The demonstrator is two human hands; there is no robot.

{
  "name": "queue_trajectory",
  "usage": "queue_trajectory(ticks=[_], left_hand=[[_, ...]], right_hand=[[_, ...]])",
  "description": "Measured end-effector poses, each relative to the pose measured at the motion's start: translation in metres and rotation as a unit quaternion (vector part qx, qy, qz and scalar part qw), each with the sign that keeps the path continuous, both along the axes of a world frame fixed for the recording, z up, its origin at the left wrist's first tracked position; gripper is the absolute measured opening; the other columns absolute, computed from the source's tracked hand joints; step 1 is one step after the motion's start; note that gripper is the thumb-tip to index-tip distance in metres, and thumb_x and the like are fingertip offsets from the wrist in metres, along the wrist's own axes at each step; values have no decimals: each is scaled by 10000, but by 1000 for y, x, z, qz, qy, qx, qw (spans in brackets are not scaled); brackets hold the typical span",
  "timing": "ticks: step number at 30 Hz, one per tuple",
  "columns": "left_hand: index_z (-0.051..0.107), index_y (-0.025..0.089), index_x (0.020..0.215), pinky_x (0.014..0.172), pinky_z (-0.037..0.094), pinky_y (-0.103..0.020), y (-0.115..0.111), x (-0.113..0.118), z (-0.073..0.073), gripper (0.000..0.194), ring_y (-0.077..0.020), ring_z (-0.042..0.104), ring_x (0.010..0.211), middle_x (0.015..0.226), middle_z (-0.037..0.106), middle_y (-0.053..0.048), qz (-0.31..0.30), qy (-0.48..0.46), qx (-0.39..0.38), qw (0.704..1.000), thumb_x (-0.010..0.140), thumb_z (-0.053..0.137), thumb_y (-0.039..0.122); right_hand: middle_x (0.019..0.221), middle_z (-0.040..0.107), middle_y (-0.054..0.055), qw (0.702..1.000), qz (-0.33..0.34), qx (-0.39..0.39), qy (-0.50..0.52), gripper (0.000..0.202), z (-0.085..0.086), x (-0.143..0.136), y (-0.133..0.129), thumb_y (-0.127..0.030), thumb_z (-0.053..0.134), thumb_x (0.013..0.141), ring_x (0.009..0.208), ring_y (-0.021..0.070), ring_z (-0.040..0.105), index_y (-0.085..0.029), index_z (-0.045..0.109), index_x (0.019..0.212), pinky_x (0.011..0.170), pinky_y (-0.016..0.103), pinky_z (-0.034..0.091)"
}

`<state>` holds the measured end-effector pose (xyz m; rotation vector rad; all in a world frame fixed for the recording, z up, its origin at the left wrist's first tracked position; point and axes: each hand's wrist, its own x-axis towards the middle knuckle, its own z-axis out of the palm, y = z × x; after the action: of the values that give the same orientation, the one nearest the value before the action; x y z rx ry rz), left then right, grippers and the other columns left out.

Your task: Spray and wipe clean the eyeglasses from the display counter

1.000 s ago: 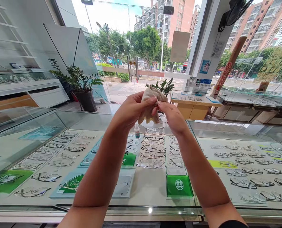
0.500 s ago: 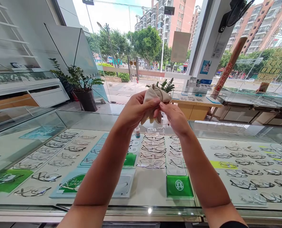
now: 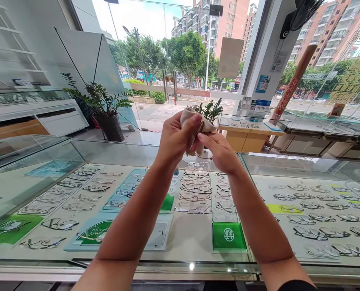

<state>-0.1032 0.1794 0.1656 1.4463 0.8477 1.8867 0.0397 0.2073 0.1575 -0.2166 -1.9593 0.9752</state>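
Both my hands are raised close together above the glass display case. My left hand (image 3: 177, 135) pinches a pale beige cloth (image 3: 208, 126), its thumb pressed on top. A pair of glasses (image 3: 206, 154) shows partly below the cloth, one thin-rimmed lens hanging by my right hand (image 3: 219, 149). The right fingers are closed on the glasses' frame, thumb tip against the cloth. The cloth and fingers hide the rest of the glasses.
Beneath my arms, the glass display case (image 3: 192, 238) holds rows of eyeglasses (image 3: 195, 197) and a green square pad (image 3: 229, 236). Potted plants (image 3: 111, 125) stand beyond it near the window. At the back right is a wooden table (image 3: 243, 139).
My left hand and the cloth have shifted slightly, with the left thumb now higher and more upright. The cloth looks more bunched, and less of the lens shows below it.
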Motion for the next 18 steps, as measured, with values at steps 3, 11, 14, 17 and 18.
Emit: queue_trajectory(ticks=[3, 11, 14, 17, 18], left_hand=[[666, 256, 850, 496, 443, -296, -1, 2, 0, 473, -154, 621, 526, 559, 542, 33, 10, 0, 5, 1000, 922, 794, 706], [682, 227, 819, 568, 499, -286, -3, -9, 5, 445, -167, 689, 662, 670, 649, -2, -18, 28, -2, 999, 959, 800, 633], [704, 207, 824, 593, 520, -284, -4, -17, 6, 421, -167, 685, 677, 713, 672, -17, -46, 51, 3, 998, 951, 823, 590], [745, 188, 891, 591, 523, -277, -5, -25, 7, 401, -161, 673, 668, 761, 694, -32, -103, 85, 20, 991, 924, 858, 571], [756, 182, 923, 593, 527, -277, -6, -28, 8, 395, -164, 676, 674, 784, 705, -39, -122, 95, 26, 988, 918, 867, 561]], right_hand=[[920, 735, 72, 1000, 14, -12, 4, 508, -2, -1, 2, -596, 564, 1035, 1007, 251, 670, -250, 745, 710, 1017, 457, 566], [798, 736, 63, 999, -17, -25, 29, 458, 4, 8, -2, -424, 541, 996, 896, 234, 668, -246, 772, 642, 966, 449, 546], [785, 716, 60, 998, -41, -19, 53, 477, 4, 9, -2, -403, 519, 1002, 947, 234, 661, -251, 777, 632, 994, 436, 519], [747, 713, 50, 997, -38, -26, 61, 485, 1, 9, 1, -425, 517, 1008, 892, 214, 640, -252, 780, 638, 940, 401, 515], [737, 714, 46, 997, -33, -32, 62, 485, 0, 9, 2, -439, 521, 1009, 848, 203, 625, -249, 783, 648, 899, 386, 515]])
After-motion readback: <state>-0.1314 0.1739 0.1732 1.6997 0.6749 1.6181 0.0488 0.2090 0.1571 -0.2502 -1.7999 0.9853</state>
